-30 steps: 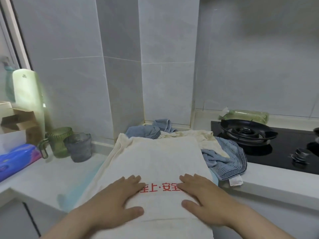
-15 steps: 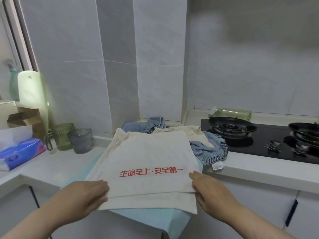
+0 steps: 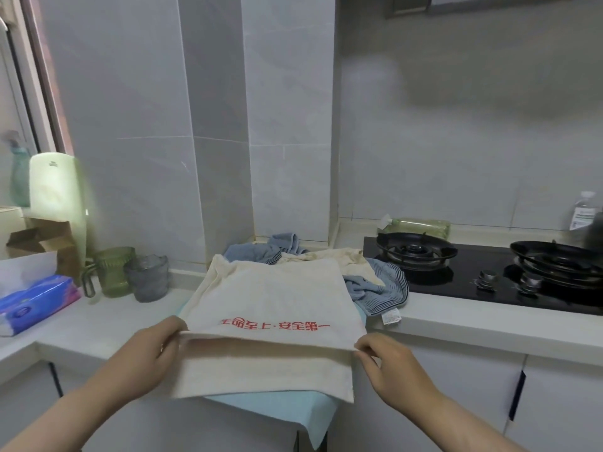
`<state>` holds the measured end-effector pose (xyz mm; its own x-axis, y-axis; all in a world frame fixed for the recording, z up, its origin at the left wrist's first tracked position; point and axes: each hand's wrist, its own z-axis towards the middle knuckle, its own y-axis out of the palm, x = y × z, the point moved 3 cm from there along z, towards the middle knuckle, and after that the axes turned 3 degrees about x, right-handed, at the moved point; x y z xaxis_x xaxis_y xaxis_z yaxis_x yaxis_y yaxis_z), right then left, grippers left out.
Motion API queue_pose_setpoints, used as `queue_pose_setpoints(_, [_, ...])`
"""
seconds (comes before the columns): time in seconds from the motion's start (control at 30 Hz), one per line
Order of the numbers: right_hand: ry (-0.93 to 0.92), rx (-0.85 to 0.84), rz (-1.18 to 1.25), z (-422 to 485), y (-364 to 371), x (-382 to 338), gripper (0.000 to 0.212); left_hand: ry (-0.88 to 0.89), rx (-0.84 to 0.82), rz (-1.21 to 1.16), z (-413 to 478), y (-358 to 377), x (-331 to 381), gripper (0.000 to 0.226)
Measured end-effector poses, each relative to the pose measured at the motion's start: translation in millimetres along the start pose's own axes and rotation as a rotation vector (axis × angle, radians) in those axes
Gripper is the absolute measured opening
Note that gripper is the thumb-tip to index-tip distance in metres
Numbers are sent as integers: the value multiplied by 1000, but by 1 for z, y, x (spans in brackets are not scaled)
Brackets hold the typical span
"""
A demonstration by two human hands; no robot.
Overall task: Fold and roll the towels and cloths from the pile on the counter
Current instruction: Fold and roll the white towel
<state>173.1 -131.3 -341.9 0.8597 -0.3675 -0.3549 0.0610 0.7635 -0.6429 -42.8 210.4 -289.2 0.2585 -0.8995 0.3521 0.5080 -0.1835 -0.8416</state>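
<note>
A cream towel point(image 3: 274, 298) with red printed characters lies spread on the counter point(image 3: 98, 324), its near end hanging over the front edge. My left hand point(image 3: 153, 347) pinches the upper layer's near left corner. My right hand point(image 3: 385, 357) pinches the near right corner. Under the towel lies a light blue cloth point(image 3: 277, 406) that droops over the edge. Behind it sits the pile: a blue cloth point(image 3: 264, 251), a crumpled cream cloth point(image 3: 336, 256) and a blue striped towel point(image 3: 381, 288).
A black gas hob point(image 3: 489, 272) with two burners lies to the right, with bottles behind it. On the left stand a green cup point(image 3: 114, 270), a grey cup point(image 3: 148, 277), a blue tissue pack point(image 3: 32, 301) and a cardboard box point(image 3: 42, 239). Tiled walls close the back.
My hands slid from flat on the towel's middle out to its near corners and now pinch the upper layer. The view has pulled back and risen.
</note>
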Motion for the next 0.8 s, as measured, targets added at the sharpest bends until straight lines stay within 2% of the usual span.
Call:
queue_pose_setpoints(0.07, [-62, 24, 1, 2, -5, -8, 19, -40, 23, -50, -3, -5, 0, 25])
queue_pose_setpoints(0.23, [-165, -33, 16, -11, -3, -21, 10, -29, -8, -31, -23, -13, -9, 25])
queue_pose_setpoints(0.37, [-155, -104, 21, -30, 11, -15, 14, 37, -110, 82, -37, -4, -18, 21])
queue_pose_setpoints(0.6, [-182, -121, 26, -38, 23, -24, 28, 67, -143, 110, -39, 4, -29, 28])
queue_pose_setpoints(0.8, [-213, -14, -6, -40, 26, -26, 32, 30, -18, 24, -41, 5, -33, 34])
